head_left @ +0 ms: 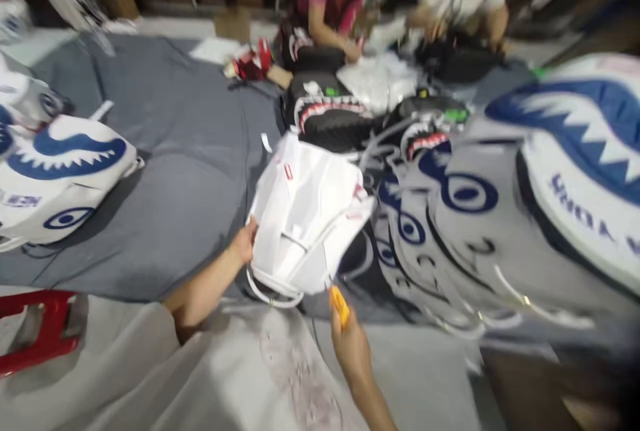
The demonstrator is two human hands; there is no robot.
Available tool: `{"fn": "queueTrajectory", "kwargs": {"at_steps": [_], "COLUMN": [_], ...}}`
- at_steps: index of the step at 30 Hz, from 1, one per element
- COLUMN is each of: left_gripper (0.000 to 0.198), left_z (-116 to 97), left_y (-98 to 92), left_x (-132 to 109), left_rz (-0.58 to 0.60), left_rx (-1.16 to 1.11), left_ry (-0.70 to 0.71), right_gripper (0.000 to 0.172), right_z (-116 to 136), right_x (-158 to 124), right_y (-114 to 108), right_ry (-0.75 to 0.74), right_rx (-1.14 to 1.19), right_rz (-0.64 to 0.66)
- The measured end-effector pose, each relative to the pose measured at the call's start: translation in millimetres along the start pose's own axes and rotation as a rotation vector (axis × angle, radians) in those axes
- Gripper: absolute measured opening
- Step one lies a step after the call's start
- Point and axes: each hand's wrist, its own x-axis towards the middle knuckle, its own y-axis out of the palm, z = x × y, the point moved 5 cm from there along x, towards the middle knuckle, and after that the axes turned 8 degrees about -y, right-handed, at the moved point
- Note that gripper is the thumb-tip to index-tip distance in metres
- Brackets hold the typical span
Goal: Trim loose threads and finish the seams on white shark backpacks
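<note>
A white backpack (305,211) with straps and small red labels is held over the grey cloth, tilted and partly blurred. My left hand (244,242) is closed on its left edge. Near the bag's lower right corner, my right hand (351,344) is wrapped round small orange-handled snips (339,307). Their tip is at the bag's edge; blur hides whether it touches. A white loop handle (275,298) hangs from the bag's near end.
Shark-face bags (465,218) are stacked at the right. Another white-and-blue bag (70,171) lies left on the grey cloth (185,184). Black shark-mouth bags (330,111) lie ahead, where co-workers' hands (353,51) are busy. A red stool (40,331) stands at lower left.
</note>
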Motion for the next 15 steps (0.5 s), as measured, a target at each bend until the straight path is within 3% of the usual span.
{"fn": "queueTrajectory", "kwargs": {"at_steps": [4,9,15], "left_gripper": [0.058,0.051,0.046], "left_z": [7,18,19], "left_y": [-11.7,1.2,4.3], "left_x": [2,-3,-1], "left_rz": [-0.149,-0.201,-0.270], "left_rx": [-0.043,-0.006,0.142], "left_ry": [0.048,0.091,0.050], "right_gripper": [0.041,0.033,0.030], "right_z": [-14,-23,-20], "right_x": [-33,-75,-99], "right_y": [1,6,4], "right_ry": [0.029,-0.027,-0.017], "right_rx": [-0.105,-0.200,-0.261], "right_rz": [0.066,0.132,0.197]}}
